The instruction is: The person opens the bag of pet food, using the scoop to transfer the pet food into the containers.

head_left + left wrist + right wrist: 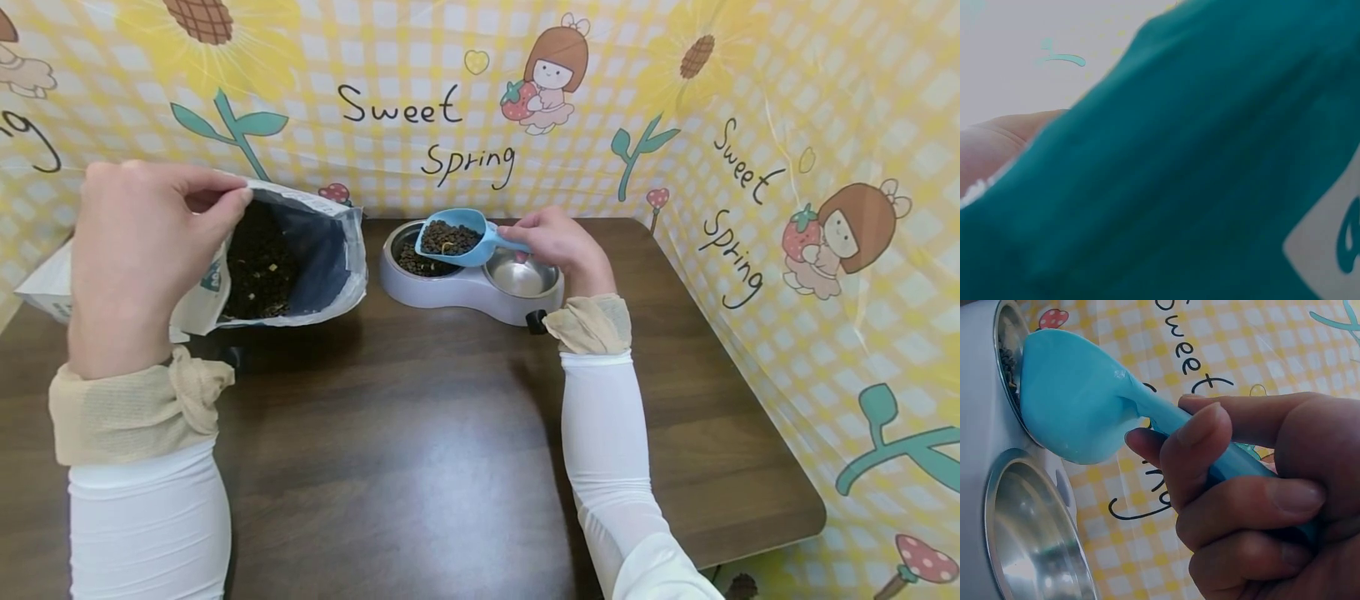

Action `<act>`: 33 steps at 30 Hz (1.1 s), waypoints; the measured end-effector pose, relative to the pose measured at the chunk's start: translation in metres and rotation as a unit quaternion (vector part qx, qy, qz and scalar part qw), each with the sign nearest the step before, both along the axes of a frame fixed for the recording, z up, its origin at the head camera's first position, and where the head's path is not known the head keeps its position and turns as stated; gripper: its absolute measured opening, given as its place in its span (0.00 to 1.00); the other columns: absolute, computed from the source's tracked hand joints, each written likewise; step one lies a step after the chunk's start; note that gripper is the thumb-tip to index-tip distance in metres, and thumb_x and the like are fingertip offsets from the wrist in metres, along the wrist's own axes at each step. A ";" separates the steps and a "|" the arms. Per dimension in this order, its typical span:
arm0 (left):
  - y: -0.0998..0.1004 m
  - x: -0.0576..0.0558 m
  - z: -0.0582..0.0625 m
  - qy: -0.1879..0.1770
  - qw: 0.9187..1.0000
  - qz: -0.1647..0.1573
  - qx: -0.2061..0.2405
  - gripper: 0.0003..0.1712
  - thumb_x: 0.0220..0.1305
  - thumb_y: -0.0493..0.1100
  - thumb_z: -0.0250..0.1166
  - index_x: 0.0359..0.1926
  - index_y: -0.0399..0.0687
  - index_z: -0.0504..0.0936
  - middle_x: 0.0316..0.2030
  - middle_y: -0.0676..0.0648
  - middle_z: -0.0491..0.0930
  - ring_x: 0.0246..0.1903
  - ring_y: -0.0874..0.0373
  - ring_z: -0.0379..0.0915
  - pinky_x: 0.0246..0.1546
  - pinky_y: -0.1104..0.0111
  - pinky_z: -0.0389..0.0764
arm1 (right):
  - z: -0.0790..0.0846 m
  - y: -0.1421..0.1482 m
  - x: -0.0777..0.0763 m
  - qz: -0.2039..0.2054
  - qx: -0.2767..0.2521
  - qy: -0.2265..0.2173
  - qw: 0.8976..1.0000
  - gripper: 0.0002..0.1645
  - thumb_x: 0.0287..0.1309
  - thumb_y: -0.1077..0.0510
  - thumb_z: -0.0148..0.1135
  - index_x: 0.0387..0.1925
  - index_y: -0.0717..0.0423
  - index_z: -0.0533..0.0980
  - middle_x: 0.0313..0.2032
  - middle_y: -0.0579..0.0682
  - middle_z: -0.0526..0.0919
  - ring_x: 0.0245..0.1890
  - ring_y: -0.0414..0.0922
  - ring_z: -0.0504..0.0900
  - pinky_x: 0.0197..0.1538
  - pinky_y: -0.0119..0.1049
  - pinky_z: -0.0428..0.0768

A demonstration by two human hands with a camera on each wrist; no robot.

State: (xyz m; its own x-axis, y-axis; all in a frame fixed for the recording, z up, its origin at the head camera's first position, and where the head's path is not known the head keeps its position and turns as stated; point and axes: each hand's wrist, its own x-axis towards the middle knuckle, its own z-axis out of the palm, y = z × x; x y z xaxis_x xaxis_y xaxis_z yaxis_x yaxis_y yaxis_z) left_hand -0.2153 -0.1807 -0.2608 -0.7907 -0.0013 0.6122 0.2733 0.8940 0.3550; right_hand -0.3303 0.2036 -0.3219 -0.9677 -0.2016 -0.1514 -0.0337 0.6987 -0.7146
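Note:
In the head view my left hand (142,250) pinches the top edge of an open bag (330,250) of dark brown pellets, its mouth facing me. The bag's teal side (1179,150) fills most of the left wrist view. My right hand (558,246) grips the handle of a light blue scoop (457,237), fingers curled round it in the right wrist view. Brown kibble with a few yellowish bits fills the scoop, which is over the left bowl of a white double pet bowl (457,296). Kibble lies in that left bowl; the right steel bowl (1041,537) is bare inside.
The dark wooden table (420,467) has a rounded front right corner. Yellow checked cloth (420,50) with printed flowers, girls and "Sweet Spring" hangs behind it and along the right side. The double bowl stands near the table's back edge, right of the bag.

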 end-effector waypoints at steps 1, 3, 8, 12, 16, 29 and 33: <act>0.000 0.000 0.000 0.001 1.000 -0.001 -0.001 0.17 0.65 0.46 0.62 0.40 0.39 0.91 0.30 0.32 0.88 0.18 0.91 0.57 0.24 0.74 0.64 | 0.000 -0.001 0.000 -0.002 0.005 0.000 1.000 0.24 0.64 0.42 0.60 0.26 0.57 0.85 0.15 0.43 0.78 0.15 0.41 0.64 0.26 0.33 0.63; -0.001 0.000 0.001 0.004 1.000 -0.003 -0.004 0.17 0.65 0.46 0.63 0.39 0.39 0.91 0.29 0.32 0.88 0.18 0.85 0.63 0.24 0.72 0.64 | 0.001 -0.004 0.000 -0.005 0.015 0.000 1.000 0.24 0.64 0.41 0.60 0.26 0.55 0.85 0.15 0.44 0.78 0.17 0.42 0.65 0.27 0.34 0.63; 0.000 0.000 0.001 0.002 1.000 -0.003 -0.003 0.17 0.65 0.46 0.63 0.40 0.39 0.91 0.29 0.32 0.88 0.18 0.88 0.59 0.23 0.76 0.62 | 0.002 -0.007 0.001 -0.001 0.027 0.011 1.000 0.25 0.64 0.40 0.59 0.26 0.55 0.86 0.20 0.50 0.79 0.25 0.44 0.68 0.29 0.35 0.63; -0.001 0.000 0.000 -0.002 1.000 -0.002 -0.002 0.17 0.65 0.46 0.63 0.40 0.39 0.91 0.30 0.32 0.88 0.19 0.88 0.63 0.23 0.79 0.60 | 0.003 -0.008 0.002 -0.003 0.032 0.009 0.999 0.25 0.64 0.40 0.59 0.26 0.54 0.86 0.20 0.49 0.80 0.27 0.44 0.69 0.29 0.35 0.63; -0.001 0.001 0.001 -0.005 1.000 -0.002 -0.001 0.16 0.65 0.46 0.63 0.40 0.38 0.91 0.31 0.31 0.88 0.19 0.91 0.58 0.23 0.80 0.59 | 0.004 -0.010 0.004 0.000 0.041 0.016 0.999 0.24 0.64 0.39 0.59 0.26 0.52 0.86 0.20 0.48 0.81 0.26 0.44 0.70 0.27 0.35 0.63; 0.002 0.001 0.000 0.001 1.000 -0.002 -0.008 0.16 0.65 0.44 0.63 0.40 0.37 0.91 0.30 0.31 0.88 0.24 0.46 0.80 0.22 0.80 0.59 | 0.008 -0.015 0.008 0.034 0.067 0.069 0.995 0.24 0.66 0.43 0.59 0.26 0.55 0.86 0.15 0.48 0.80 0.22 0.43 0.70 0.24 0.33 0.64; 0.001 0.001 0.000 0.003 1.000 -0.003 -0.007 0.16 0.65 0.45 0.63 0.39 0.37 0.91 0.31 0.31 0.88 0.21 0.65 0.77 0.23 0.80 0.59 | 0.007 -0.016 0.007 0.037 0.066 0.080 0.994 0.23 0.66 0.44 0.59 0.26 0.56 0.87 0.14 0.47 0.79 0.24 0.43 0.73 0.25 0.33 0.65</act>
